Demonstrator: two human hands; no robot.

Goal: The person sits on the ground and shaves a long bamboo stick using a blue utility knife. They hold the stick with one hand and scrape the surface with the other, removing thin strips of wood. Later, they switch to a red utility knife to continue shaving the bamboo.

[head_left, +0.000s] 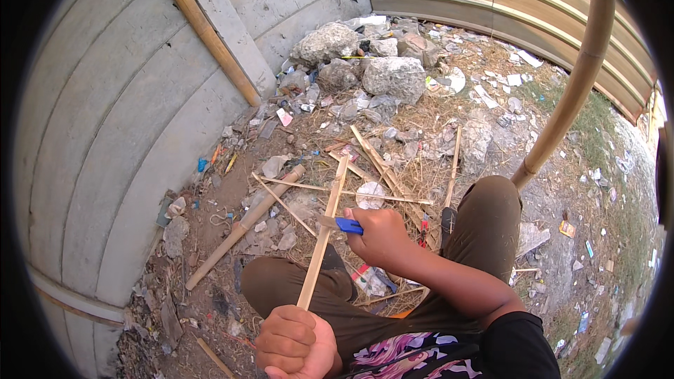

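My left hand (pixel 298 340) is clenched round the near end of a bamboo strip (pixel 316 261) running far and slightly right, its middle crossed from the right by the blue utility knife (pixel 347 225) my right hand (pixel 382 235) grips.

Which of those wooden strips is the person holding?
The pale strip in the left hand, with the blue knife across it; the other strips lie on the ground.

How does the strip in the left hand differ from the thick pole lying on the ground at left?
The strip is narrow and flat; the pole is thicker and rounded. The strip is gripped in the left hand, while the pole lies on the littered ground. Both are long and fairly straight.
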